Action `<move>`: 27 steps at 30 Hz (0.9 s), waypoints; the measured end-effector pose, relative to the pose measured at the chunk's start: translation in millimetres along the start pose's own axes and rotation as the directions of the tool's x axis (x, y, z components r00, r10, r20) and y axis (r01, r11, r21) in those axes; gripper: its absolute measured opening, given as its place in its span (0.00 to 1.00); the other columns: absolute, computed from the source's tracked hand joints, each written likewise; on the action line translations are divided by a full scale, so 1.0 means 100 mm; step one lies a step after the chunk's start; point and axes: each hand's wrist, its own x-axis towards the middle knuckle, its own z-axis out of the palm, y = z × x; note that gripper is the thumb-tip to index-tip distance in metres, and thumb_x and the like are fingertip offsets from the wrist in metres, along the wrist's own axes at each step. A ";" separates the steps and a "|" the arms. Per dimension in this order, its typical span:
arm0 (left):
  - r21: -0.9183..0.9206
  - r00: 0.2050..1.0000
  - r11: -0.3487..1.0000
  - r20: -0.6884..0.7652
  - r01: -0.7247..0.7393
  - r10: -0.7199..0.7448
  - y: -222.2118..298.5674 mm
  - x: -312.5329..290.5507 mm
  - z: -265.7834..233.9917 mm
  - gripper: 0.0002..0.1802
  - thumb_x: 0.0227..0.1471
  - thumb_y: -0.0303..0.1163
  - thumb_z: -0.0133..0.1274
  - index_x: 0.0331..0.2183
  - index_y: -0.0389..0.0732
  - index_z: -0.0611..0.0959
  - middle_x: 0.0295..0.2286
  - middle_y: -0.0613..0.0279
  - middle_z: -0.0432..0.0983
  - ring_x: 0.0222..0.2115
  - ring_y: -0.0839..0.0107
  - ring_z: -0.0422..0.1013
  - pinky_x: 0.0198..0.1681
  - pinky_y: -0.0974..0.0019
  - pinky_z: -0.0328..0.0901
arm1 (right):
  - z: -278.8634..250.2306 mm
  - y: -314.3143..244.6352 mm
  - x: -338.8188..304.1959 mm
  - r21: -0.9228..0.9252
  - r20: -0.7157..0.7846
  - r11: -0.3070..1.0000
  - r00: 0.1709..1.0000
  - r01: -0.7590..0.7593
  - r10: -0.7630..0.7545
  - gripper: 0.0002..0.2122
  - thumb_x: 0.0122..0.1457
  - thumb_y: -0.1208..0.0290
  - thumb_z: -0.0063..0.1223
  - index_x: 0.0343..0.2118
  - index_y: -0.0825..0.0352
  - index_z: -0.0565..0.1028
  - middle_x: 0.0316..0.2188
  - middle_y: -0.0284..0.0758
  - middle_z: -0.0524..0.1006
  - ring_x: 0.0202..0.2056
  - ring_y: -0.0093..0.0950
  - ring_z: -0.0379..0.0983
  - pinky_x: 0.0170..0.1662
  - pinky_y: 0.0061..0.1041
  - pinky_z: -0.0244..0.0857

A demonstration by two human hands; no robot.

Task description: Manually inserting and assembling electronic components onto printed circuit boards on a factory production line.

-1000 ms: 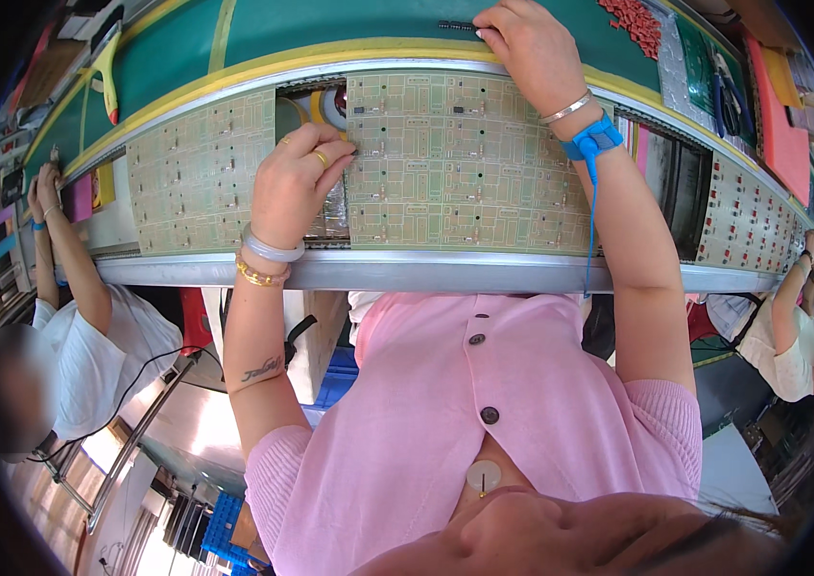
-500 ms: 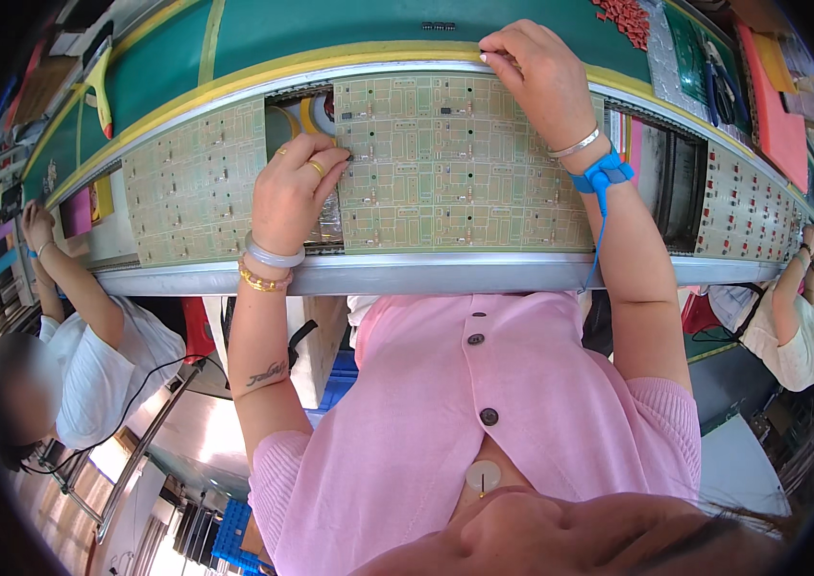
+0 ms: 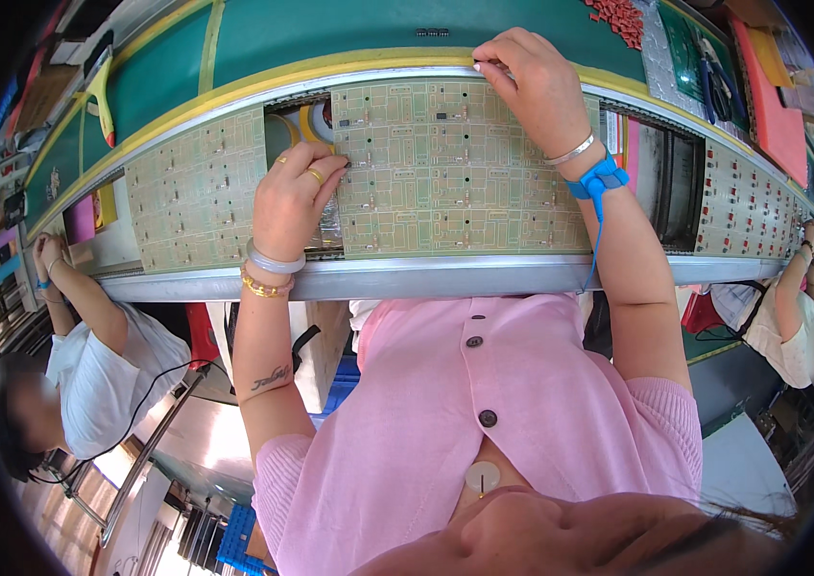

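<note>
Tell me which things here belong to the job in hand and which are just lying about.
Likely in the job:
middle circuit board, at the left hand
row of black parts, near the right hand

Seemingly just lying about:
yellow-green tool
dark-handled tool
pink sheet

Green bench, black chips, red pieces

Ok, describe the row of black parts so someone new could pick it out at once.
Start with the long green mat beyond the yellow strip. On it, just left of the right hand and farther from the person, look for a short row of small black parts. Dark and lined up, it differs from the loose heap of red pieces farther right.
</note>
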 end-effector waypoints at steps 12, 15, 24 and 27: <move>0.194 0.991 0.976 0.098 -0.104 0.086 0.09 -0.07 -0.05 0.12 0.38 0.24 0.55 0.32 0.41 0.79 0.30 0.64 0.71 0.29 0.66 0.69 0.29 0.67 0.66 | -0.24 -0.11 -0.13 0.026 -0.015 1.000 1.000 0.002 -0.001 0.05 0.45 0.76 0.56 0.26 0.64 0.73 0.26 0.33 0.71 0.30 0.33 0.69 0.31 0.29 0.64; 0.060 0.997 0.996 -0.043 -0.065 0.068 0.12 0.20 -0.01 0.09 0.41 0.24 0.55 0.31 0.40 0.80 0.29 0.61 0.73 0.28 0.63 0.70 0.30 0.67 0.66 | -0.35 -0.20 -0.26 0.033 0.009 0.999 1.000 -0.013 0.013 0.07 0.45 0.78 0.57 0.28 0.66 0.74 0.27 0.34 0.73 0.31 0.33 0.70 0.33 0.27 0.64; -0.003 0.986 0.997 -0.150 -0.072 0.071 -0.08 1.32 0.52 0.07 0.46 0.33 0.54 0.29 0.42 0.82 0.29 0.64 0.74 0.29 0.63 0.72 0.32 0.66 0.66 | -0.61 -0.30 -0.81 -0.061 0.048 0.992 0.992 -0.114 0.117 0.07 0.43 0.78 0.58 0.27 0.65 0.74 0.27 0.34 0.72 0.30 0.32 0.69 0.32 0.28 0.64; 0.029 0.985 0.996 -0.148 -0.081 0.085 -0.12 1.33 0.55 0.06 0.46 0.32 0.54 0.29 0.42 0.82 0.30 0.64 0.74 0.29 0.63 0.71 0.32 0.66 0.66 | -0.62 -0.26 -0.94 -0.102 0.071 0.984 0.985 -0.148 0.155 0.06 0.43 0.77 0.58 0.26 0.64 0.73 0.27 0.33 0.71 0.30 0.32 0.69 0.33 0.27 0.64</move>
